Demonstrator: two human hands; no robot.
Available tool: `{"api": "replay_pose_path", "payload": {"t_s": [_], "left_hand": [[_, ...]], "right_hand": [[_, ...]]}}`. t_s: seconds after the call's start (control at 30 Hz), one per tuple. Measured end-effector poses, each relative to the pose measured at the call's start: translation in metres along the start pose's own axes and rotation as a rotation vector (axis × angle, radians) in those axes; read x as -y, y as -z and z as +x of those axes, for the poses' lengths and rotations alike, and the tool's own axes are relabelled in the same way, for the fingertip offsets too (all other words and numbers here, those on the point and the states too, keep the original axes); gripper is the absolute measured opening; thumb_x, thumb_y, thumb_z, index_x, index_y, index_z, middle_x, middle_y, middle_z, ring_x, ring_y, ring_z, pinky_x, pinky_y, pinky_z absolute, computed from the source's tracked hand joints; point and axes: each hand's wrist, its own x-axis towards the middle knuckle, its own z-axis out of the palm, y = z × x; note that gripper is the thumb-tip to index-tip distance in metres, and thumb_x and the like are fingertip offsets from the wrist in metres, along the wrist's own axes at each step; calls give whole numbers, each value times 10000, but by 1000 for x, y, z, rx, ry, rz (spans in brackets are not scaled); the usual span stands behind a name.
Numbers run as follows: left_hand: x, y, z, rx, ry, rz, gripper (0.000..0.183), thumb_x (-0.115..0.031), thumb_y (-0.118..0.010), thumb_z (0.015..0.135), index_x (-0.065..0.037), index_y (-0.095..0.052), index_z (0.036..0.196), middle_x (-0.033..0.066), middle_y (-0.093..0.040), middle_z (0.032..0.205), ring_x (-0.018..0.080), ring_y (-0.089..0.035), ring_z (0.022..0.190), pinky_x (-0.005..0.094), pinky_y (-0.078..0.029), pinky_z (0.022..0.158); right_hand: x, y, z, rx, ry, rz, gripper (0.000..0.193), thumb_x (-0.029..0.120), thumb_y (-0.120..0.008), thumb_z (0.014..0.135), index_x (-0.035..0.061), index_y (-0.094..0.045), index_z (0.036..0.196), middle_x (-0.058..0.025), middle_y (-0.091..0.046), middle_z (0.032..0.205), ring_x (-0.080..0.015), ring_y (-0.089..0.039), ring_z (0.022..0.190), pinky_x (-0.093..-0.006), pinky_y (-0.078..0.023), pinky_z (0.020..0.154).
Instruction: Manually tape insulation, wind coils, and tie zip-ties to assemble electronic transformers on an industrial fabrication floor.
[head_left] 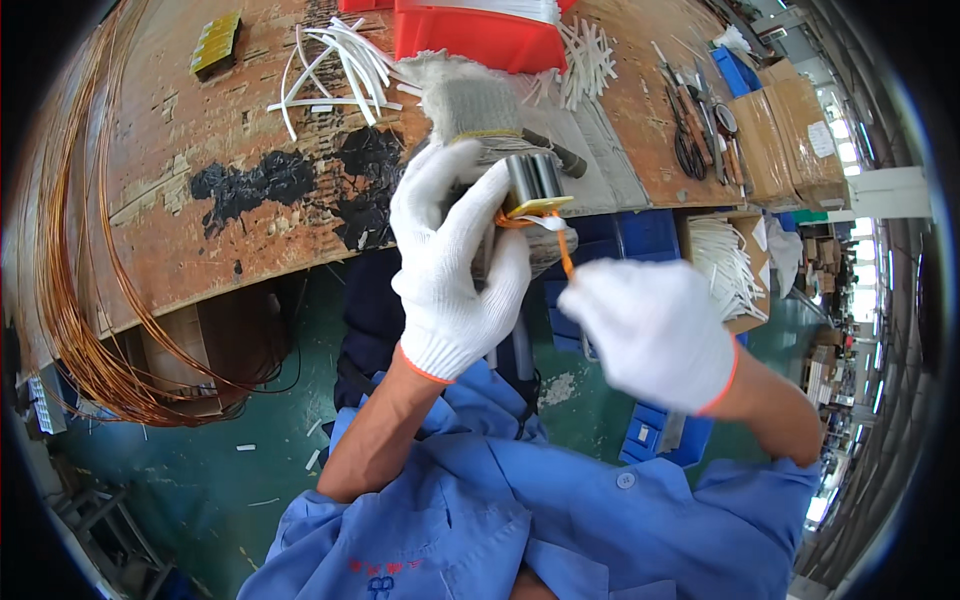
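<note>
My left hand, in a white knitted glove, grips a small coil with dark grey core blocks and a yellow plate at its near end. Orange copper wire comes out below the plate, with a short piece of white tubing beside it. That wire runs down to the gloved right hand, which is closed on its end and smeared by motion. Behind the left hand, a grey cloth-wrapped support stands at the bench edge, with a dark rod sticking out of it.
Coiled copper wire hangs over the bench's left end. White tubes lie on the wooden bench, near a red bin. Pliers and other hand tools lie right, beside cardboard boxes. Below stands a box of white tubes.
</note>
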Motion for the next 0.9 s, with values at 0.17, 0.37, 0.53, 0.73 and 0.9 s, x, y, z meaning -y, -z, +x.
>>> {"api": "replay_pose_path", "payload": {"t_s": [0.17,0.37,0.53,0.73,0.9], "left_hand": [[16,-2,2,-54,-47,-79,610,-137,-927,815,-22,-712,1374,209,-636,1478,463,-544,1466,573,-415,1258],[1,-4,7,-97,110,-109,462,-185,-977,845,6,-798,1226,169,-729,1354,345,-662,1376,464,-530,1151],[10,-3,5,-67,39,-103,619,-221,-995,825,1,-746,1346,182,-703,1416,422,-600,1436,536,-483,1202],[1,1,17,86,-59,-71,743,-368,-996,844,7,-685,1405,207,-660,1486,468,-540,1494,566,-443,1245],[-8,5,7,144,364,-147,570,-279,-979,867,32,-760,1292,209,-670,1467,343,-620,1431,460,-521,1154]], "right_hand": [[76,39,60,255,69,-300,317,231,-696,916,-37,-762,1073,-99,-728,826,-257,-753,745,-390,-579,627],[-70,35,177,104,430,-70,182,217,-746,933,57,-814,882,-108,-728,733,-270,-770,793,-416,-591,701],[-67,9,58,123,-210,579,241,191,-696,986,33,-702,804,-139,-642,697,-264,-682,653,-409,-548,643],[62,38,28,161,15,-228,74,154,-736,948,87,-712,928,-45,-586,696,-244,-691,640,-395,-533,548],[2,35,143,-91,430,-143,222,225,-770,808,34,-767,922,-99,-675,755,-287,-726,706,-450,-580,649]]}}
